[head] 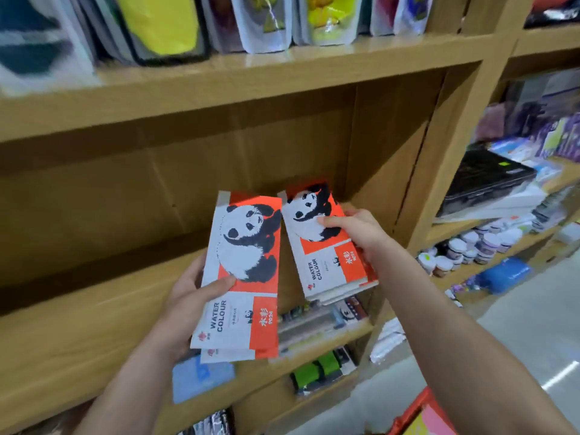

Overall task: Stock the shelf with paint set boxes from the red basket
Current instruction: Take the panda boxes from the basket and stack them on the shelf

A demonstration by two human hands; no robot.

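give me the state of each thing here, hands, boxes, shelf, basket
left hand: grip shut on the left box stack
right hand: grip shut on the right box stack
left box stack: held in the air, panda face up, at least two boxes
right box stack: held over the shelf, several boxes, tilted
shelf: board bare where visible
red basket: only a corner in view, lower right

Panda-printed paint set boxes [241,277] held before the wooden shelf [94,324].
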